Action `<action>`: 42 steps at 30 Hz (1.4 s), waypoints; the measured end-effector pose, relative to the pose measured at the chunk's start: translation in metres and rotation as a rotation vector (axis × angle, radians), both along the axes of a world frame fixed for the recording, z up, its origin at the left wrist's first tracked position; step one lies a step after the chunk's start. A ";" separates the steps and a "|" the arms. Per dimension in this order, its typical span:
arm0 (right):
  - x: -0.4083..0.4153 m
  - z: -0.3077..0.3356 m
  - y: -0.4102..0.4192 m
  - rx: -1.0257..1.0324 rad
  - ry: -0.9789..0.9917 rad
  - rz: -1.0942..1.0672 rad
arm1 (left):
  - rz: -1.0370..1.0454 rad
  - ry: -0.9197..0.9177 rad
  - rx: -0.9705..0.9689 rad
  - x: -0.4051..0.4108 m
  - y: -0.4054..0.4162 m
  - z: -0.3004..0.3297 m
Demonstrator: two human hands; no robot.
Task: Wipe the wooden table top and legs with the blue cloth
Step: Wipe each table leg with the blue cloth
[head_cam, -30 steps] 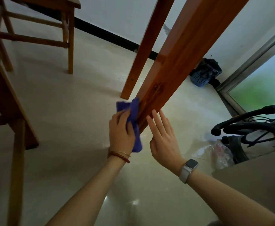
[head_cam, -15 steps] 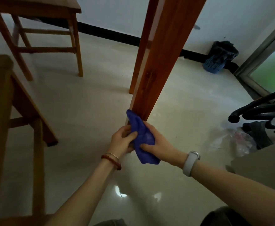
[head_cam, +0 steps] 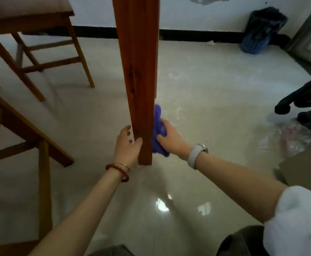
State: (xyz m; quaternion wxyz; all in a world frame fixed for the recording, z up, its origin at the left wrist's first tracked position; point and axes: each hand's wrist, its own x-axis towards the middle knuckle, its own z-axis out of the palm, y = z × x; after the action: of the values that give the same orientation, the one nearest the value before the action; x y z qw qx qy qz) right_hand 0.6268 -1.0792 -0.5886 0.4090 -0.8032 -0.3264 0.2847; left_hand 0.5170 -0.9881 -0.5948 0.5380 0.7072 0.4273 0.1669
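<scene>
Two hands low on one table leg (head_cam: 138, 74).
Right hand (head_cam: 171, 137) gripping blue cloth (head_cam: 157, 130) against leg's right side; left hand (head_cam: 128, 145) loosely curled, thumb touching left edge.

Blue cloth (head_cam: 157, 130) in right hand (head_cam: 171, 137) against table leg (head_cam: 138, 71), left hand (head_cam: 128, 145) opposite.

A reddish-brown grained table leg (head_cam: 138, 80), a blue cloth (head_cam: 158, 126), a dark red bead bracelet (head_cam: 122, 170), a pale glossy floor (head_cam: 215, 100).
</scene>
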 end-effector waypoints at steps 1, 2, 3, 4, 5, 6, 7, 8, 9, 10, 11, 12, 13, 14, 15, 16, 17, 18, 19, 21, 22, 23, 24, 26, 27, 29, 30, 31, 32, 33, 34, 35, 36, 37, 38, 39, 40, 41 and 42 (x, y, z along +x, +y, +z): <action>0.004 -0.013 -0.013 -0.229 0.007 0.104 | -0.031 0.115 0.020 -0.001 0.001 -0.006; 0.009 -0.022 -0.028 -0.386 0.021 0.181 | -0.096 0.247 0.039 -0.003 0.001 -0.011; 0.014 -0.026 -0.043 -0.460 0.045 0.212 | -0.189 0.371 0.055 -0.004 0.000 -0.014; 0.019 -0.026 -0.057 -0.473 0.078 0.214 | -0.288 0.475 0.062 -0.004 -0.003 -0.016; 0.024 -0.023 -0.069 -0.463 0.100 0.196 | -0.365 0.550 0.066 -0.004 -0.008 -0.015; 0.028 -0.019 -0.080 -0.444 0.105 0.170 | -0.410 0.599 0.071 -0.003 -0.018 -0.011; 0.031 -0.012 -0.092 -0.427 0.101 0.144 | -0.435 0.624 0.083 0.000 -0.029 -0.005; 0.034 -0.005 -0.103 -0.411 0.097 0.116 | -0.440 0.639 0.108 0.003 -0.041 0.002; 0.036 0.003 -0.115 -0.396 0.098 0.079 | -0.434 0.653 0.149 0.005 -0.054 0.011; 0.038 0.012 -0.126 -0.383 0.107 0.033 | -0.427 0.666 0.188 0.008 -0.067 0.023; 0.038 0.023 -0.138 -0.370 0.131 -0.020 | -0.425 0.669 0.222 0.011 -0.081 0.037; 0.036 0.035 -0.150 -0.359 0.162 -0.077 | -0.429 0.671 0.244 0.015 -0.094 0.053; 0.033 0.049 -0.161 -0.344 0.197 -0.137 | -0.440 0.666 0.265 0.018 -0.108 0.070; 0.030 0.064 -0.172 -0.322 0.239 -0.193 | -0.455 0.665 0.275 0.022 -0.121 0.088; 0.025 0.079 -0.183 -0.296 0.288 -0.238 | -0.466 0.659 0.282 0.025 -0.135 0.105; 0.020 0.095 -0.194 -0.271 0.339 -0.272 | -0.475 0.659 0.280 0.028 -0.148 0.124; 0.016 0.112 -0.204 -0.256 0.385 -0.297 | -0.486 0.653 0.280 0.031 -0.160 0.141; 0.013 0.130 -0.214 -0.237 0.422 -0.319 | -0.492 0.651 0.275 0.033 -0.171 0.158; 0.010 0.147 -0.222 -0.220 0.454 -0.343 | -0.491 0.649 0.271 0.035 -0.181 0.173; 0.009 0.178 -0.237 -0.185 0.514 -0.386 | -0.488 0.663 0.253 0.039 -0.196 0.205; 0.010 0.193 -0.243 -0.177 0.537 -0.396 | -0.493 0.671 0.242 0.042 -0.203 0.221; 0.011 0.208 -0.248 -0.171 0.560 -0.402 | -0.500 0.678 0.233 0.045 -0.208 0.236; 0.013 0.221 -0.252 -0.182 0.585 -0.407 | -0.504 0.688 0.225 0.048 -0.213 0.252; 0.017 0.249 -0.260 -0.208 0.615 -0.398 | -0.486 0.712 0.204 0.054 -0.220 0.282; 0.019 0.263 -0.263 -0.225 0.622 -0.382 | -0.468 0.724 0.189 0.057 -0.224 0.297; 0.022 0.288 -0.269 -0.263 0.625 -0.344 | -0.429 0.733 0.157 0.059 -0.231 0.324; 0.024 0.299 -0.272 -0.275 0.621 -0.328 | -0.415 0.733 0.146 0.061 -0.234 0.337; 0.028 0.310 -0.275 -0.287 0.613 -0.315 | -0.404 0.731 0.141 0.062 -0.237 0.348; 0.031 0.321 -0.278 -0.302 0.609 -0.308 | -0.396 0.729 0.137 0.063 -0.240 0.359; 0.034 0.332 -0.282 -0.310 0.608 -0.304 | -0.393 0.726 0.130 0.064 -0.243 0.369; 0.036 0.342 -0.286 -0.312 0.609 -0.306 | -0.393 0.723 0.121 0.066 -0.246 0.380; 0.038 0.354 -0.290 -0.311 0.608 -0.309 | -0.396 0.721 0.114 0.067 -0.250 0.390; 0.040 0.365 -0.294 -0.310 0.605 -0.323 | -0.402 0.718 0.113 0.069 -0.253 0.401; 0.042 0.377 -0.297 -0.311 0.604 -0.341 | -0.410 0.713 0.114 0.072 -0.256 0.411; 0.045 0.387 -0.300 -0.308 0.605 -0.363 | -0.419 0.704 0.119 0.076 -0.258 0.422; 0.048 0.397 -0.301 -0.308 0.602 -0.382 | -0.430 0.689 0.131 0.081 -0.259 0.433; 0.051 0.407 -0.302 -0.307 0.608 -0.399 | -0.444 0.669 0.150 0.087 -0.258 0.442; 0.054 0.417 -0.302 -0.308 0.613 -0.406 | -0.455 0.649 0.172 0.092 -0.256 0.452; 0.058 0.424 -0.302 -0.301 0.614 -0.408 | -0.462 0.628 0.196 0.099 -0.254 0.461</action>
State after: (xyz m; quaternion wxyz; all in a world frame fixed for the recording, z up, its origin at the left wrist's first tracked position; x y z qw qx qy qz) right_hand 0.6848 -1.3809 -0.1642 0.4134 -0.7801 0.0226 0.4691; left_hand 0.6155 -1.2420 -0.1334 0.3345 0.8491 0.3830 -0.1428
